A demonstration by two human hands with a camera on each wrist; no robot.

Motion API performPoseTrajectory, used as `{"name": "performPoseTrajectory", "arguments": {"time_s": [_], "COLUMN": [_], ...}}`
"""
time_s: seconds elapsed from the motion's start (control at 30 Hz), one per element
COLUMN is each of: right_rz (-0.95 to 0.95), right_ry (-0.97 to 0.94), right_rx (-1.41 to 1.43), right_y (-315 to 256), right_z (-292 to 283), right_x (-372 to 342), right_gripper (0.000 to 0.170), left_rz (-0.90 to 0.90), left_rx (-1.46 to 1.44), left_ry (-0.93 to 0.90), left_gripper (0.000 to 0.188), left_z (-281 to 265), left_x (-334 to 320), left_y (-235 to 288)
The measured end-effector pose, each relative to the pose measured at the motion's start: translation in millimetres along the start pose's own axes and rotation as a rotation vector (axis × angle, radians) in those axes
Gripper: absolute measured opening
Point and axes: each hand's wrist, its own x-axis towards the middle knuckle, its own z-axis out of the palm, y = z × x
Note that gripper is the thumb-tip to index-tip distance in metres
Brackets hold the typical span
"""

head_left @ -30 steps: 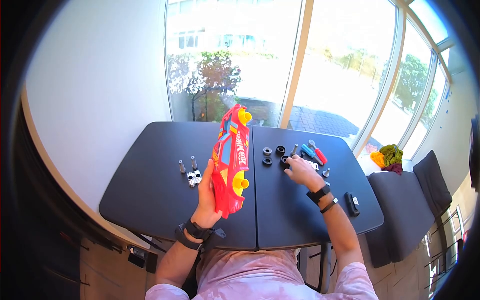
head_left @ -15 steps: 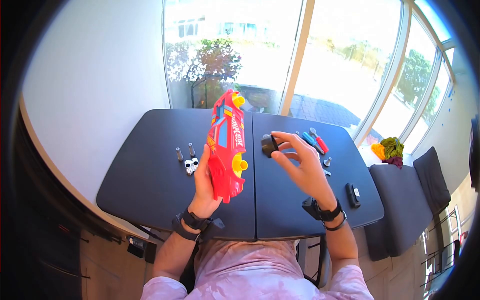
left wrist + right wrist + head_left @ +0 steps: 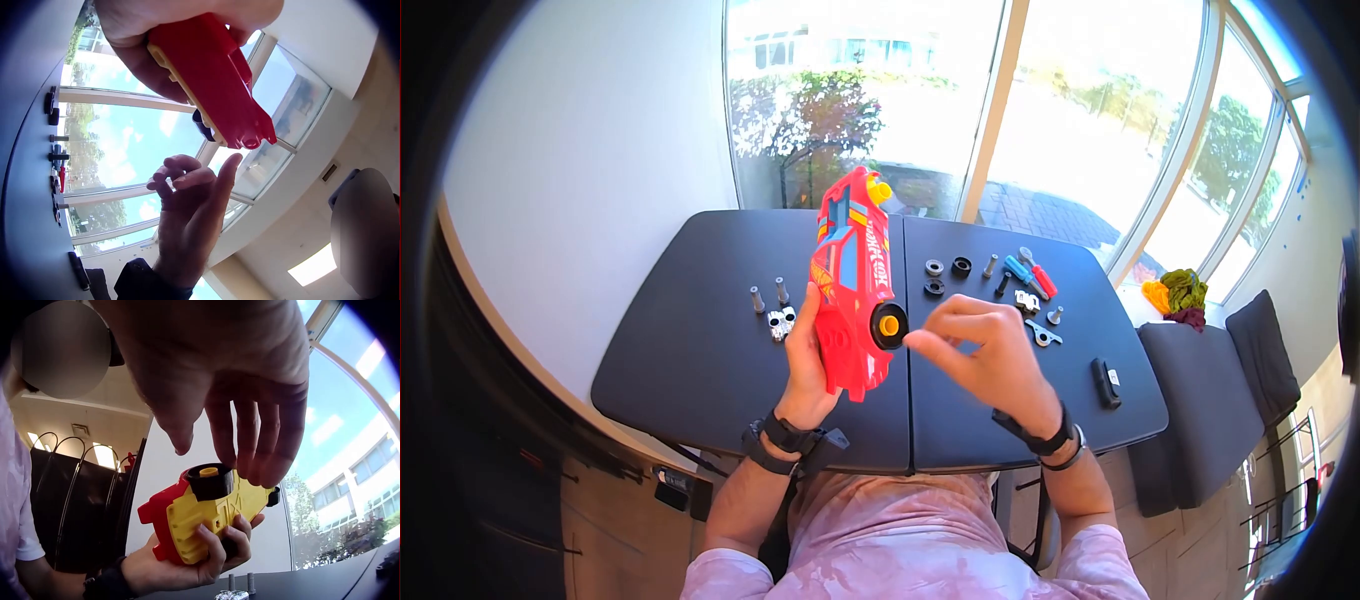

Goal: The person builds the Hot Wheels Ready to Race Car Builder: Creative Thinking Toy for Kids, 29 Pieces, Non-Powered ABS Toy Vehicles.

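Note:
My left hand (image 3: 803, 370) grips a red toy car (image 3: 850, 345) raised above the table, its nose tilted up. Fingers wrap under the yellow underside (image 3: 240, 503), as the right wrist view shows. A black wheel (image 3: 889, 343) sits around the yellow hub at the car's near end. The far hub (image 3: 880, 192) on this side is bare yellow. Just right of the wheel is my right hand (image 3: 995, 355), fingers loosely bent, thumb apart from them, nothing between. In the left wrist view, the right hand (image 3: 190, 222) is apart from the car.
Black wheels (image 3: 962, 267), a turquoise screwdriver (image 3: 1017, 268), a red-handled tool (image 3: 1043, 283), bolts, a chrome piece (image 3: 1027, 301) and a grey wrench-like part (image 3: 1043, 335) lie right. A black case (image 3: 1106, 385) is near the right edge. Left lie another chrome piece (image 3: 781, 322) and two bolts.
My right hand picked a black wheel from the table, brought it left to the car and let go; it now sits on the near hub. The left hand keeps hold of the car.

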Motion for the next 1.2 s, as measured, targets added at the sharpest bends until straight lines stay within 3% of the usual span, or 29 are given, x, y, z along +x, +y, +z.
{"name": "performPoseTrajectory", "arguments": {"time_s": [0.07, 0.2, 0.43, 0.7, 0.87, 1.07, 1.2], "right_rz": [0.054, 0.138, 0.181, 0.142, 0.166, 0.214, 0.156], "right_ry": [-0.047, 0.035, -0.168, -0.365, -0.375, -0.206, -0.209], "right_rx": [-0.108, -0.079, -0.337, -0.492, -0.487, 0.188, 0.499], "right_y": [12.7, 38.8, 162.0, 236.9, 220.7, 109.8, 55.9], "right_z": [-12.6, -25.3, -5.1, 46.0, 40.0, -0.8, -16.5], "right_x": [3.2, 22.9, 59.7, 58.5, 58.8, 52.7, 32.0], "right_gripper": [0.04, 0.032, 0.023, 0.042, 0.042, 0.046, 0.051], "left_rz": [0.017, 0.035, 0.023, -0.009, 0.006, 0.01, 0.018], "left_rx": [0.004, 0.005, -0.008, -0.065, -0.033, -0.016, -0.011], "left_ry": [-0.03, 0.017, 0.008, 0.041, 0.019, 0.02, 0.035], "left_gripper": [0.072, 0.07, 0.068, 0.061, 0.07, 0.068, 0.066], "left_z": [-3.7, 0.0, 0.7, 3.1, 0.4, -1.5, 2.7], "left_x": [0.9, 1.4, -0.2, 0.2, 0.1, 1.3, 0.2], "left_y": [0.9, -0.8, -0.2, 0.7, 0.9, 0.7, 1.3]}}
